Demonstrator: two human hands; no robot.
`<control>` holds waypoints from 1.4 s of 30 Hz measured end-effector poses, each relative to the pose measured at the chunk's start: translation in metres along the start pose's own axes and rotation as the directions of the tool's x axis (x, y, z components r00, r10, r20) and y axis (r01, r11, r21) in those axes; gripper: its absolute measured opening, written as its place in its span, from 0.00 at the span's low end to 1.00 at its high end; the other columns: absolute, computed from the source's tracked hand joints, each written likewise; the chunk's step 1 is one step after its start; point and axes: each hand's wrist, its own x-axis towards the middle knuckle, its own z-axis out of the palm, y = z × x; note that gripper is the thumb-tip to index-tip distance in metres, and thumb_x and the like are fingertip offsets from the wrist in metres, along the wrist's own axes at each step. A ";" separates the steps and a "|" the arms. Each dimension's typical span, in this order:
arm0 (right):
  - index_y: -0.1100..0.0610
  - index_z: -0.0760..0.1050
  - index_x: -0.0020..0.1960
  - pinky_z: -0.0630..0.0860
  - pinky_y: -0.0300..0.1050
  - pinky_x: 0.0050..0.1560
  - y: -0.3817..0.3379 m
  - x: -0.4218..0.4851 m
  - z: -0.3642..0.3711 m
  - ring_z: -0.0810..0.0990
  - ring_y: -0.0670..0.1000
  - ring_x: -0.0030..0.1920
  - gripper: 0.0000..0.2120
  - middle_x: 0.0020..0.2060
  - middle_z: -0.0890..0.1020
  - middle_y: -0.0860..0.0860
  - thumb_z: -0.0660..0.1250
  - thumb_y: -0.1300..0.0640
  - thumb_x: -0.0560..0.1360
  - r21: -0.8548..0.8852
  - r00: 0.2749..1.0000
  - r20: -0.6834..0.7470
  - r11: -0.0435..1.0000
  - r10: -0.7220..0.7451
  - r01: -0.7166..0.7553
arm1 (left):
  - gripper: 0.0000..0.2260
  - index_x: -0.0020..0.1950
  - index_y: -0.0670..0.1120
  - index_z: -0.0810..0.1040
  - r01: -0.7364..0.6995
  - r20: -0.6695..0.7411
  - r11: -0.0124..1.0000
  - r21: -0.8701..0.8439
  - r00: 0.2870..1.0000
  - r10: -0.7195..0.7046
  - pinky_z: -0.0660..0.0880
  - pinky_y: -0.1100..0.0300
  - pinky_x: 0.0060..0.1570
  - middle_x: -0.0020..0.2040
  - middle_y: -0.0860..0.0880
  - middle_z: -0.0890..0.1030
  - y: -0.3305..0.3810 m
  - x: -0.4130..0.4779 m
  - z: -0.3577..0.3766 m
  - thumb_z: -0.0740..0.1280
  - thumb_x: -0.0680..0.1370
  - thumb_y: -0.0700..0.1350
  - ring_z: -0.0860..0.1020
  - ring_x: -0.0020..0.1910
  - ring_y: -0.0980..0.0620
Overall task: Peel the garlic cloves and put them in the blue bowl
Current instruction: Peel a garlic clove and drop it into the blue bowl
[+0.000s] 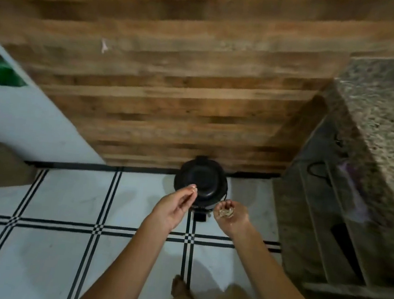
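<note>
Wooden wall [175, 73]: horizontal planks fill the upper half of the view, down to the floor line.
Floor [57, 244]: white tiles crossed by black stripes; a bare foot [179, 287] stands on it at the bottom of the view.
Stone counter [386, 117]: speckled granite at right, with shelves below it holding dark cords; too dim to tell more.
White wall [23, 117]: at left, with something green above it and a tan shape lower down, both blurred.
Bin [200, 183]: round, black, lid closed, standing against the wooden wall; the lid lies between both hands and the inside.
Left hand [174, 205]: over the bin's near edge, fingers half curled, thumb touching fingertips; whether it pinches anything cannot be told.
Right hand [231, 214]: palm up, just right of the bin, fingers cupped round garlic skins [225, 211].
Blue bowl: not in view.
</note>
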 end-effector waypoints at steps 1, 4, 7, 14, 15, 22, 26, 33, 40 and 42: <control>0.56 0.59 0.31 0.65 0.38 0.33 0.004 0.003 0.005 0.63 0.48 0.29 0.18 0.15 0.66 0.51 0.48 0.66 0.78 -0.011 1.000 -0.020 1.000 0.000 0.000 | 0.04 0.50 0.33 0.77 -0.002 -0.011 1.000 -0.001 1.000 0.002 0.73 0.56 0.56 0.43 0.40 0.81 0.009 0.006 -0.004 0.63 0.76 0.31 0.79 0.45 0.49; 0.57 0.60 0.30 0.66 0.37 0.32 0.013 0.011 0.017 0.64 0.48 0.28 0.18 0.15 0.66 0.52 0.48 0.66 0.78 -0.014 0.998 -0.065 1.000 -0.008 0.007 | 0.05 0.51 0.33 0.77 0.020 -0.018 1.000 -0.013 1.000 -0.020 0.73 0.57 0.57 0.44 0.40 0.81 0.030 0.024 -0.013 0.64 0.76 0.31 0.80 0.45 0.49; 0.57 0.60 0.30 0.66 0.38 0.31 0.013 0.027 0.030 0.64 0.48 0.28 0.17 0.18 0.67 0.52 0.50 0.65 0.77 0.037 0.995 -0.086 0.998 -0.042 0.045 | 0.07 0.54 0.32 0.76 0.047 0.005 0.999 -0.011 0.999 -0.047 0.74 0.61 0.56 0.44 0.40 0.81 0.042 0.043 -0.013 0.64 0.76 0.31 0.80 0.46 0.49; 0.58 0.62 0.31 0.66 0.38 0.33 0.026 0.088 0.066 0.65 0.48 0.29 0.16 0.28 0.66 0.53 0.50 0.66 0.77 -0.026 0.991 -0.132 0.999 -0.034 0.031 | 0.07 0.53 0.34 0.77 0.079 -0.036 0.997 -0.017 0.996 -0.079 0.74 0.56 0.55 0.49 0.40 0.81 0.068 0.102 -0.029 0.65 0.76 0.32 0.80 0.49 0.48; 0.58 0.63 0.32 0.67 0.38 0.34 0.028 0.100 0.069 0.65 0.48 0.30 0.16 0.28 0.66 0.53 0.50 0.66 0.77 -0.019 0.991 -0.135 1.000 -0.022 0.020 | 0.08 0.54 0.34 0.77 0.081 -0.041 0.997 -0.019 0.996 -0.081 0.75 0.56 0.54 0.49 0.40 0.81 0.070 0.116 -0.035 0.65 0.76 0.33 0.80 0.50 0.48; 0.61 0.69 0.36 0.79 0.40 0.32 0.030 0.203 0.060 0.72 0.50 0.35 0.14 0.29 0.73 0.55 0.53 0.65 0.79 0.109 0.987 -0.157 0.994 0.027 -0.009 | 0.11 0.58 0.41 0.76 0.005 -0.014 0.962 0.272 1.000 -0.002 0.72 0.62 0.59 0.60 0.45 0.76 0.036 0.228 -0.073 0.59 0.79 0.33 0.76 0.60 0.53; 0.64 0.73 0.49 0.79 0.42 0.40 0.023 0.302 0.052 0.76 0.57 0.47 0.11 0.43 0.76 0.58 0.52 0.66 0.80 0.049 0.986 -0.165 0.998 -0.022 0.031 | 0.14 0.64 0.32 0.71 0.039 -0.072 0.974 0.223 0.997 -0.023 0.73 0.73 0.51 0.64 0.42 0.73 -0.003 0.325 -0.086 0.59 0.78 0.29 0.79 0.49 0.67; 0.63 0.63 0.70 0.66 0.45 0.60 0.007 0.442 0.052 0.69 0.54 0.59 0.20 0.66 0.69 0.56 0.54 0.55 0.81 -0.505 0.965 -0.245 0.861 -0.088 -0.050 | 0.18 0.62 0.40 0.74 0.122 -0.253 0.972 0.203 0.965 -0.068 0.77 0.62 0.45 0.57 0.44 0.75 -0.033 0.475 -0.072 0.57 0.77 0.26 0.76 0.49 0.49; 0.67 0.80 0.48 0.73 0.46 0.59 -0.009 0.469 0.040 0.80 0.47 0.45 0.07 0.42 0.81 0.52 0.70 0.70 0.69 -0.793 0.908 -0.198 0.604 -0.369 0.073 | 0.05 0.41 0.40 0.78 -0.194 -0.002 0.389 0.901 0.893 0.450 0.73 0.58 0.54 0.42 0.45 0.79 -0.023 0.485 -0.066 0.67 0.73 0.32 0.75 0.44 0.52; 0.63 0.78 0.56 0.69 0.42 0.63 -0.007 0.460 0.044 0.76 0.53 0.59 0.15 0.56 0.79 0.55 0.69 0.71 0.70 -0.928 0.911 -0.051 0.356 -0.409 0.108 | 0.10 0.52 0.38 0.81 -0.257 0.194 0.206 0.944 0.939 0.284 0.69 0.59 0.62 0.55 0.43 0.78 -0.020 0.487 -0.067 0.68 0.71 0.31 0.75 0.55 0.50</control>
